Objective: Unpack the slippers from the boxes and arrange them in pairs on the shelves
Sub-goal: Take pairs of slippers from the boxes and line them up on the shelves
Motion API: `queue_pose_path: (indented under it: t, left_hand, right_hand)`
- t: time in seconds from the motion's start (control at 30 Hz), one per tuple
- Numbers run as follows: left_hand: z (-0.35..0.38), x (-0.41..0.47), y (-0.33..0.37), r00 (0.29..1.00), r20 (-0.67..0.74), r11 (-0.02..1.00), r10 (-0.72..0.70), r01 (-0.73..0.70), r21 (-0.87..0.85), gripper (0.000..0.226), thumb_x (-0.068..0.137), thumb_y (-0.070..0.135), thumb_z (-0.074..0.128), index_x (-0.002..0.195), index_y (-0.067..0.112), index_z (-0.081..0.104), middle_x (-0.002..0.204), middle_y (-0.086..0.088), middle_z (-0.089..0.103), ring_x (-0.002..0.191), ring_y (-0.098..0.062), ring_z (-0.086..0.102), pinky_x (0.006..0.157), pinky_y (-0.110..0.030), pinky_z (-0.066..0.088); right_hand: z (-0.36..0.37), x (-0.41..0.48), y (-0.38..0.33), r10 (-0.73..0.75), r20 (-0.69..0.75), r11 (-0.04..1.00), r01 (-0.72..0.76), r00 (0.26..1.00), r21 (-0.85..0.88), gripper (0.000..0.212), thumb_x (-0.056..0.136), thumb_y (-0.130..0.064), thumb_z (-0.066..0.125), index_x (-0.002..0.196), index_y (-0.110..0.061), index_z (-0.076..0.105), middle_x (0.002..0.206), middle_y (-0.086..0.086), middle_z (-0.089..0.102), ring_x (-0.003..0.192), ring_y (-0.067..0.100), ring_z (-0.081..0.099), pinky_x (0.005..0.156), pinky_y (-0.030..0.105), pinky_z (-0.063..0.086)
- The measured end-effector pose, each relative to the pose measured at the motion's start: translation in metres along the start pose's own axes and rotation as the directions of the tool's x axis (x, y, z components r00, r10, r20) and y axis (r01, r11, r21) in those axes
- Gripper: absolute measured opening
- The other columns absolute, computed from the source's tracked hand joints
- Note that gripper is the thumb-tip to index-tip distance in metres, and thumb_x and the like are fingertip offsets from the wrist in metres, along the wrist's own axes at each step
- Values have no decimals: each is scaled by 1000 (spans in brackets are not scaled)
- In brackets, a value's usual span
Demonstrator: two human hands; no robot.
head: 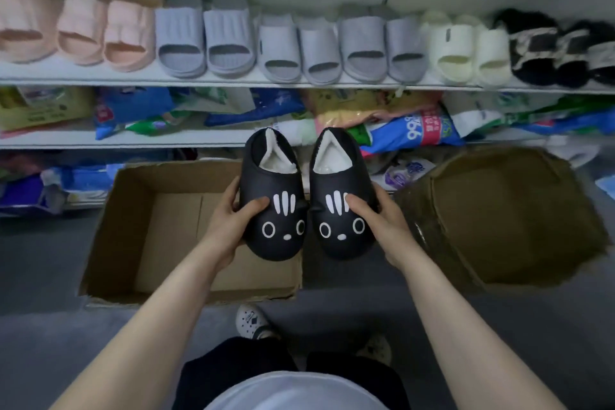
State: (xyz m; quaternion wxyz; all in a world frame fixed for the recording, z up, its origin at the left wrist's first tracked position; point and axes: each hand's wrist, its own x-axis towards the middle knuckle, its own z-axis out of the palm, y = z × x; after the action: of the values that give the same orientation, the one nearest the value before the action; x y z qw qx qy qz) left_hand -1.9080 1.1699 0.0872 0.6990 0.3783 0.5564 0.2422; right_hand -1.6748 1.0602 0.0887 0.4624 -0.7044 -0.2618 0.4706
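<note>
I hold two black cat-face slippers with white fleece lining side by side above the floor. My left hand [233,216] grips the left slipper [269,176] from its outer side, thumb on top. My right hand [382,220] grips the right slipper [339,180] the same way. Both toes point toward me. Under them lies an open cardboard box [146,226] that looks empty. On the top shelf [133,78] stand pairs of slippers in a row: pink [83,30], grey [206,40], cream [466,46] and black furry [549,46].
A second brown box [506,216] sits on the floor to the right, its inside dark. The lower shelves [100,140] hold colourful packaged goods. My feet in white clogs [251,321] stand on the grey floor just behind the open box.
</note>
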Motion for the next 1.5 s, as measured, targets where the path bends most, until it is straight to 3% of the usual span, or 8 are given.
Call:
queue_pose_path:
  t: [0.13, 0.43, 0.73, 0.93, 1.03, 1.1, 1.27, 1.5]
  left_hand:
    - [77, -20, 4, 996, 83, 998, 40, -44, 46, 71, 84, 20, 70, 144, 37, 35, 114, 6, 65, 94, -18, 67, 69, -36, 54]
    - [306, -66, -16, 953, 274, 991, 126, -136, 19, 59, 88, 18, 64, 141, 33, 41, 115, 5, 67, 88, -11, 68, 58, -25, 55]
    - [492, -99, 8, 860, 455, 965, 230, -262, 7, 60, 85, 18, 68, 140, 29, 44, 123, -3, 65, 105, -23, 66, 89, -39, 54]
    - [588, -120, 76, 728, 592, 906, 346, -423, -9, 102, 42, 49, 82, 136, 40, 44, 107, 14, 69, 91, -15, 71, 69, -31, 58]
    - [636, -132, 122, 650, 633, 866, 420, -495, -66, 117, 27, 60, 90, 134, 42, 48, 114, 6, 68, 95, -20, 71, 68, -32, 58]
    - [670, -139, 155, 589, 640, 825, 494, -550, -131, 113, 28, 62, 90, 133, 43, 50, 117, 4, 68, 98, -20, 70, 72, -33, 57]
    - [750, -158, 235, 483, 608, 723, 630, -650, -233, 88, 57, 24, 86, 135, 36, 49, 115, 8, 70, 96, -15, 70, 74, -29, 55]
    - [822, -184, 309, 406, 562, 595, 721, -778, -202, 61, 61, 30, 82, 112, 50, 56, 98, 14, 74, 80, -7, 72, 60, -28, 51]
  right_hand:
    - [-82, -28, -3, -58, -105, 997, 63, 993, 45, 39, 87, -29, 73, 121, -36, 58, 113, -16, 69, 100, -1, 67, 79, 16, 53]
    - [-313, -85, 3, -169, -289, 985, 173, 942, -11, 40, 81, -43, 75, 117, -43, 58, 115, -16, 69, 105, 3, 65, 92, 32, 53]
    - [-490, -115, -15, -224, -450, 971, 240, 865, -21, 64, 72, -62, 75, 130, -51, 49, 130, -13, 61, 116, 8, 61, 100, 41, 51]
    - [-595, -112, -72, -390, -520, 914, 386, 760, -120, 65, 79, -50, 70, 138, -40, 44, 129, -16, 59, 103, -8, 62, 78, 15, 53]
    - [-651, -108, -116, -491, -527, 868, 438, 694, -233, 67, 79, -60, 70, 138, -46, 42, 134, -15, 56, 115, -1, 58, 89, 23, 53]
    - [-686, -104, -149, -548, -531, 832, 485, 646, -268, 66, 76, -60, 68, 136, -48, 43, 132, -14, 58, 119, 5, 58, 98, 36, 51]
    - [-761, -93, -232, -674, -553, 725, 581, 490, -370, 60, 77, -54, 68, 132, -43, 48, 126, -11, 61, 116, 4, 58, 97, 31, 49]
    - [-848, -70, -324, -715, -579, 652, 673, 392, -349, 40, 88, -42, 68, 124, -40, 51, 118, -8, 60, 109, 9, 58, 85, 30, 51]
